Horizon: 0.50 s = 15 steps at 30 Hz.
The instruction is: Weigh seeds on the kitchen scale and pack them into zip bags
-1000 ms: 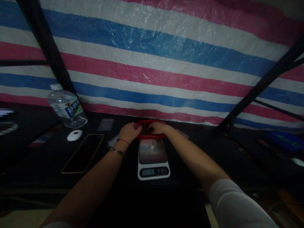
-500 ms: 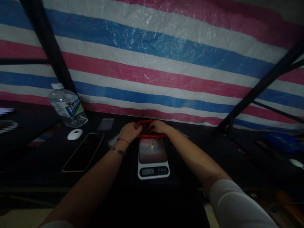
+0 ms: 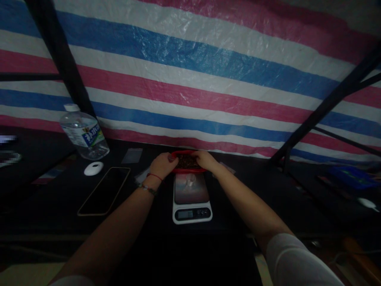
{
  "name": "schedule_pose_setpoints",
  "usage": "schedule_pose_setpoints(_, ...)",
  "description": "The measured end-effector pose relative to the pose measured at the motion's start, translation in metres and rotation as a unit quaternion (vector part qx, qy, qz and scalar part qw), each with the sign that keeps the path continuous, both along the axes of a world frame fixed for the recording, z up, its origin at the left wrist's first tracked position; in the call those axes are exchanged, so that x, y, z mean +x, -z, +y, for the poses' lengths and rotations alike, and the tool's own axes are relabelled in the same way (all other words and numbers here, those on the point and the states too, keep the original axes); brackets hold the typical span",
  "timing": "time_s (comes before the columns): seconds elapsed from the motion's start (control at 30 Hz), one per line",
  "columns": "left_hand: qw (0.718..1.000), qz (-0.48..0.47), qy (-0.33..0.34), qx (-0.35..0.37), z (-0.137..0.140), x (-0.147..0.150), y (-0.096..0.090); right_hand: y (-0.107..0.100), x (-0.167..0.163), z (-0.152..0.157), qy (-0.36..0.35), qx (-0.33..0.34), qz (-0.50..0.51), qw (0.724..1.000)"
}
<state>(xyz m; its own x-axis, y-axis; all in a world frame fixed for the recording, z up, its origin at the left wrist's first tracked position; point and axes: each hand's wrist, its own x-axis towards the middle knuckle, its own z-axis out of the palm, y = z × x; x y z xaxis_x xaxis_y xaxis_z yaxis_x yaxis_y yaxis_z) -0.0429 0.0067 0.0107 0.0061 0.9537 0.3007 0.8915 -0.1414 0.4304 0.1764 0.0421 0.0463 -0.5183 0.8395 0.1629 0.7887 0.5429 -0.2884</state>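
Note:
A shallow red tray (image 3: 190,171) of small dark brown pieces (image 3: 187,161) stands just behind a white kitchen scale (image 3: 193,215). My left hand (image 3: 163,165) grips the tray's left rim, thumb toward the inside. At the right rim, my right hand (image 3: 206,160) is closed round the edge, its fingertips partly hidden. On the scale's plate sits a small clear cup (image 3: 190,180); the digits on the display are too dim to read.
Left of the scale lie a phone (image 3: 104,191), a white mouse (image 3: 93,168) and a small clear bag (image 3: 132,155). A large water bottle (image 3: 85,133) stands behind them. Striped sheeting (image 3: 190,91) hangs at the back, with metal posts (image 3: 315,113) beside it.
My right hand has drawn out of the brown pieces and moved right, onto the tray's rim. My left hand keeps its hold on the left rim.

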Motion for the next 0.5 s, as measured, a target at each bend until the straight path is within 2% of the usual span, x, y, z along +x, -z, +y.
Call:
schedule_pose_setpoints(0.1, 1.0, 0.005, 0.0, 0.022, 0.001, -0.001, -0.001, -0.005, 0.013, -0.029, -0.046, -0.006, 0.109, 0.993)
schedule_pose_setpoints(0.17, 0.999, 0.006, -0.006, 0.042, 0.001, -0.001, -0.001, -0.004, 0.017, -0.052, -0.109, -0.042, 0.123, 0.986)
schedule_pose_setpoints(0.23, 0.998, 0.01, -0.009, 0.056, 0.001, -0.001, -0.003, 0.001, 0.015, -0.072, -0.14, -0.043, 0.103, 0.984)
schedule_pose_setpoints(0.37, 0.997, 0.014, -0.012, 0.08, -0.003, 0.0, -0.011, 0.012, 0.006, -0.088, -0.111, -0.037, 0.108, 0.987)
schedule_pose_setpoints(0.5, 0.992, 0.032, 0.031, 0.119, -0.001, 0.009, -0.027, 0.003, 0.012, -0.066, -0.05, 0.021, 0.19, 0.98)
